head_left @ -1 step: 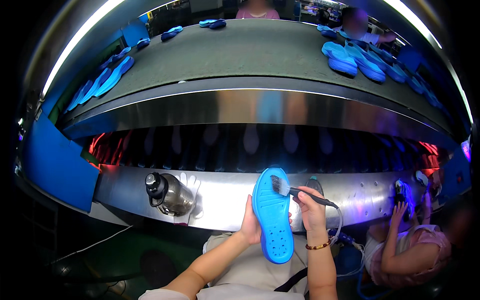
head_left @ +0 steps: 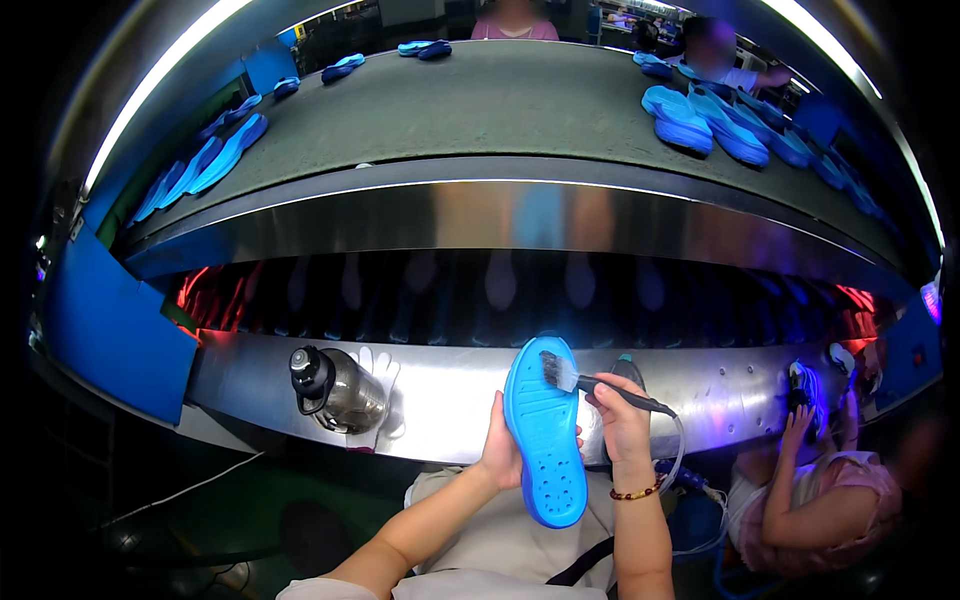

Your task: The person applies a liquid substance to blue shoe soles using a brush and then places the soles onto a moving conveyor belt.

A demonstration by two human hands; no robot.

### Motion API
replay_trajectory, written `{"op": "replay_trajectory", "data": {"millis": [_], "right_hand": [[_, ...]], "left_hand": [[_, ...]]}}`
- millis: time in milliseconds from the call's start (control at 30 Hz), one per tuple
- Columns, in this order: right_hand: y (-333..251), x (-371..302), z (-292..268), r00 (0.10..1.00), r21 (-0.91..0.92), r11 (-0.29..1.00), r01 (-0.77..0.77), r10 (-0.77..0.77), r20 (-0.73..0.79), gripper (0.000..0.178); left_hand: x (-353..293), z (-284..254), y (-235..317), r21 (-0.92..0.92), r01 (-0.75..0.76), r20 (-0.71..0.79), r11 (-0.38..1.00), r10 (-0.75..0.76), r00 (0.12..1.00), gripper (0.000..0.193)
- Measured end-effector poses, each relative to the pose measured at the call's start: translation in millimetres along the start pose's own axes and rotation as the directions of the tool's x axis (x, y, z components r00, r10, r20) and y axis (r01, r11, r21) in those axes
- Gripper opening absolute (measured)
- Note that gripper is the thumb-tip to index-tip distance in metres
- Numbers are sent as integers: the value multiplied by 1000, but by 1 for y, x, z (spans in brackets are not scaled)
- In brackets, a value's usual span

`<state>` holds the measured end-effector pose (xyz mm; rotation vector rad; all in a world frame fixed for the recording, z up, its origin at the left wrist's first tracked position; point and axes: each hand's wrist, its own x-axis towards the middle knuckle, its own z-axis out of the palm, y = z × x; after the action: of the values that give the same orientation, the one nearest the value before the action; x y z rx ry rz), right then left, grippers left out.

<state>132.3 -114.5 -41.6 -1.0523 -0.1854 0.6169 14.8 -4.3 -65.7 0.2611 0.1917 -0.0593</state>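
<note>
Blue sole [head_left: 545, 440] is held upright-ish over the near edge of the steel worktop [head_left: 450, 400], toe end far, heel end near, studded face toward the camera. Left hand [head_left: 500, 450] is clenched on its left edge around mid-length; thumb side is seen, fingers are hidden behind the sole.

Brush [head_left: 590, 382] is pinched in the right hand [head_left: 620, 415], dark handle running out to the right, bristles laid on the toe end of the sole, upper right part. A thin hose or cable is seen trailing from the handle end down past the wrist, which carries a bead bracelet [head_left: 635, 492].

Step judged: coating/brushing of the sole face, being worked at the toe end; no wet film can be told apart on the rest of the face. Next move is judged to need strokes carried down toward the heel, with the left grip kept clear of the brushed area and the sole possibly turned for the edge.

Around it: metal flask [head_left: 335, 390] lying on the worktop to the left, a white glove [head_left: 385, 385] under and beside it. Far side: conveyor belt [head_left: 500, 100] with blue soles [head_left: 700, 115] at far right and more along the far left edge. Another person [head_left: 810, 500] is seated near right, hand raised to the worktop.
</note>
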Motion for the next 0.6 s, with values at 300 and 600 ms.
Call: {"op": "replay_trajectory", "data": {"millis": [300,600], "right_hand": [[-6,-16,47,781,-687,415,597,-497,378,20],[-28,-64,10,797,-689,548,475,64,600,20]], "left_hand": [[24,-1,-11,159,-242,-292,957,280,914,77],[4,-13,38,317,-203,-235,927,284,929,88]]}}
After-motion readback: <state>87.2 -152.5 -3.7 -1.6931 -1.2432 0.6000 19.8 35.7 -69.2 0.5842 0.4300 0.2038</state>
